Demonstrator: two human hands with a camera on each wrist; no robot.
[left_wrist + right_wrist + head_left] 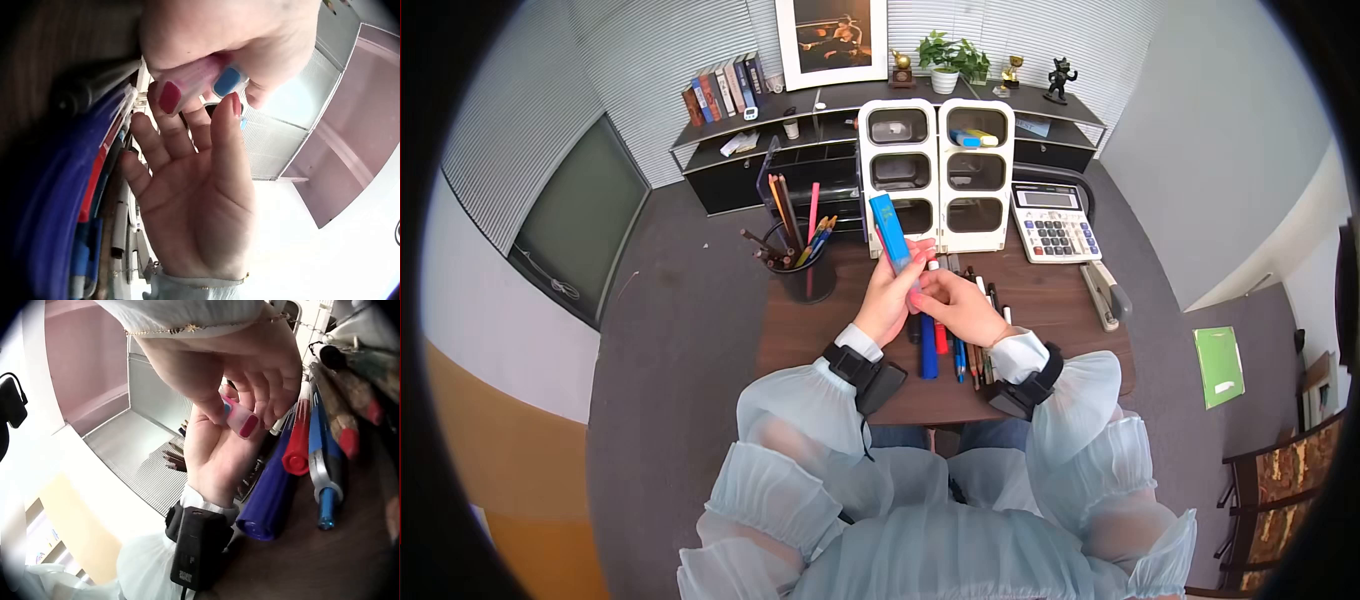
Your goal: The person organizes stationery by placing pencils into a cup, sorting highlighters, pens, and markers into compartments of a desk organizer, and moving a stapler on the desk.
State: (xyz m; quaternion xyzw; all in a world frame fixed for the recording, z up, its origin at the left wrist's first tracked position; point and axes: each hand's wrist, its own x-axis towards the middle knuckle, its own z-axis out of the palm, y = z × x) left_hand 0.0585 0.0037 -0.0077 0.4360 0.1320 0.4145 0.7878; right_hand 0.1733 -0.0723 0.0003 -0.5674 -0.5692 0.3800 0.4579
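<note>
My left hand (pixel 890 290) holds a blue highlighter (pixel 887 225) upright at a tilt over the desk, together with a pink highlighter (pixel 170 98) lying alongside it. The pink one is mostly hidden behind the blue one in the head view. My right hand (pixel 965 308) meets the lower ends of the two highlighters, thumb near the blue end (pixel 227 81) and fingertips against the pink side. In the right wrist view the pink end pokes out between the right thumb and fingers. Below the hands lie a thick blue marker (pixel 929 348) and a red marker (pixel 941 338).
Several pens and pencils (pixel 973 362) lie beside the markers. A black mesh cup (pixel 808 285) of pencils stands left. Behind is a white organizer (pixel 941 170) with blue and yellow highlighters (pixel 972 138) in its top right compartment. A calculator (pixel 1057 236) and stapler (pixel 1104 296) are right.
</note>
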